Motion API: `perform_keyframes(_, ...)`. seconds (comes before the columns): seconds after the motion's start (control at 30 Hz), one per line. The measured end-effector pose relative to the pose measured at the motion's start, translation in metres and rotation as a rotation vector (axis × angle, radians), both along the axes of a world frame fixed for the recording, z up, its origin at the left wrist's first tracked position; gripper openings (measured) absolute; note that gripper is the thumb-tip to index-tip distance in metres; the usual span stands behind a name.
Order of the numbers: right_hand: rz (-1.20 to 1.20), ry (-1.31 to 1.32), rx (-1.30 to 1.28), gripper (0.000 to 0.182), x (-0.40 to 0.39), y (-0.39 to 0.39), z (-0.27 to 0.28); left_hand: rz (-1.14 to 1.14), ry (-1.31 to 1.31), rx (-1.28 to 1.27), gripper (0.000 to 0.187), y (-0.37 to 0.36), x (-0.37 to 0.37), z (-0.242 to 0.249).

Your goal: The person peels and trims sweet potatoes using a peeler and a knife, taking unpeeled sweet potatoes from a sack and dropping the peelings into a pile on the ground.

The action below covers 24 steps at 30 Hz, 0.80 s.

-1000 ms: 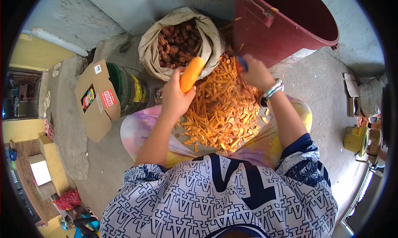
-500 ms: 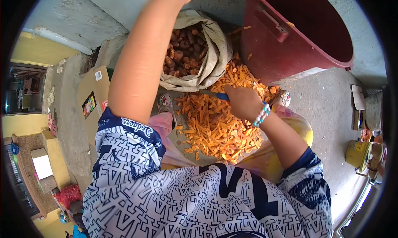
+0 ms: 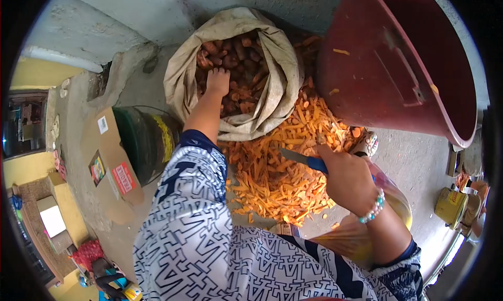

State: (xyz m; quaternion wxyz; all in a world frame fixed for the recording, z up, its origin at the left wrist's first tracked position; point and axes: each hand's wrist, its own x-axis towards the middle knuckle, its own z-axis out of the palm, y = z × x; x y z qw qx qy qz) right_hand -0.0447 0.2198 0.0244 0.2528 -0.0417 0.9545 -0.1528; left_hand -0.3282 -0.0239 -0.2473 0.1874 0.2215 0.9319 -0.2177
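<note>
My left hand reaches into an open cloth sack, its fingers spread over brown-skinned, orange-fleshed roots; nothing shows in its grasp. My right hand is closed round the blue handle of a knife. The knife's blade points left, above a heap of orange peelings on the floor. The sack stands just beyond the heap with its rim rolled outward.
A large dark red bucket leans tilted at the right, scraps stuck to its side. Left of the sack are a dark green bucket and a cardboard box. A yellow container stands far right, near a person's arm. Concrete wall runs behind.
My left hand has come down from above the sack, near the red bucket, onto the roots inside. My right hand with the knife has moved right and nearer to me. The view has shifted.
</note>
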Motion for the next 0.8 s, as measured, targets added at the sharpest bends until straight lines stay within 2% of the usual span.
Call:
perform_keyframes(0.03,-0.013,-0.048,0.023,0.028,-0.002,0.003,-0.002,-0.004,-0.003,0.002,0.05,-0.003,-0.005,-0.019)
perform_keyframes(0.1,-0.028,-0.111,0.048,0.031,-0.006,0.008,-0.007,0.063,0.197,0.08,0.036,-0.011,-0.014,-0.049)
perform_keyframes(0.13,-0.03,-0.114,0.047,0.031,-0.005,0.01,-0.01,0.061,0.194,0.079,0.036,-0.011,-0.021,-0.05)
perform_keyframes(0.2,-0.029,-0.094,0.014,0.031,-0.003,0.014,-0.012,-0.014,-0.118,-0.138,0.06,-0.006,-0.039,-0.032)
perform_keyframes(0.33,-0.053,-0.056,-0.009,0.03,0.002,0.023,-0.015,-0.103,-0.103,-0.121,0.059,0.001,-0.033,-0.001)
perform_keyframes(0.4,-0.086,-0.03,-0.001,0.029,0.003,0.028,-0.011,0.148,-0.141,0.169,0.067,0.0,-0.029,0.01)
perform_keyframes(0.43,-0.114,0.005,0.001,0.029,0.003,0.029,-0.009,0.281,-0.223,0.286,0.063,0.001,-0.027,0.028)
perform_keyframes(0.47,-0.117,0.01,-0.01,0.029,0.003,0.029,-0.006,0.28,-0.215,0.275,0.063,0.0,-0.018,0.061)
perform_keyframes(0.53,-0.141,0.154,0.007,0.024,0.003,0.03,0.002,0.732,-0.792,1.03,0.059,-0.007,0.011,0.127)
perform_keyframes(0.57,-0.158,0.163,-0.044,0.024,0.002,0.028,0.007,0.769,-1.011,1.24,0.056,-0.017,0.017,0.136)
perform_keyframes(0.6,-0.152,0.167,-0.054,0.024,0.002,0.027,0.011,0.774,-0.998,1.239,0.056,-0.027,0.027,0.144)
perform_keyframes(0.67,-0.287,0.428,-0.331,0.033,0.003,0.022,0.013,0.645,-1.29,1.64,0.062,-0.032,0.07,0.197)
perform_keyframes(0.7,-0.273,0.434,-0.341,0.033,0.002,0.02,0.009,0.648,-1.271,1.647,0.062,-0.032,0.092,0.217)
perform_keyframes(0.77,-0.271,0.819,-0.648,0.04,-0.003,0.016,0.003,0.466,-1.289,1.805,0.069,-0.03,0.136,0.257)
perform_keyframes(0.8,-0.262,0.83,-0.655,0.04,-0.004,0.014,0.009,0.395,-1.219,1.811,0.082,-0.025,0.16,0.277)
